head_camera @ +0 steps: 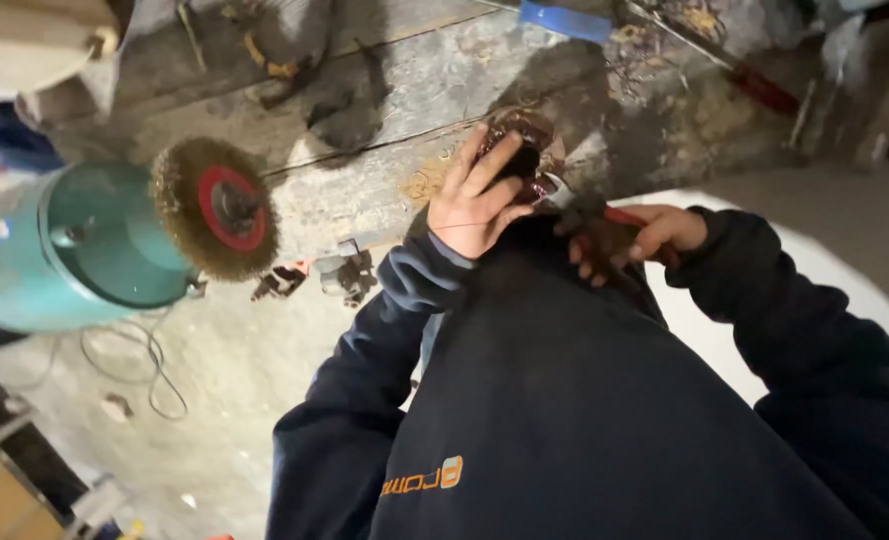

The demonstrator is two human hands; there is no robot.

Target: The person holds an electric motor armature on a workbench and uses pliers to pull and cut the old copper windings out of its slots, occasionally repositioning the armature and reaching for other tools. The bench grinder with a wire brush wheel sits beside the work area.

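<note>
While your left hand (474,205) curled over the small dark, coppery part (520,150) at the near edge of the wooden workbench (394,80), your right hand (636,238) was wrapped closed around the red handles of a pair of pliers (589,215). The pliers' long axis ran from your right hand toward your left, with the metal nose meeting the part just beside your left fingers (494,165); whether the nose had bitten onto it could not be told. The part sat just beyond your left palm, so that hand was the nearer and steadied it from above, fingers bent over it rather than fully clenched. Both hands worked close to your chest, over the dark sweatshirt. The bench was rough, scarred planking strewn with scraps, a blue strip (566,20) near its far edge. Off the bench's left end a wire brush wheel (216,208) stood on a teal motor housing (74,250), well apart from your hands, above a dusty concrete floor (214,400) with a loose cable.
</note>
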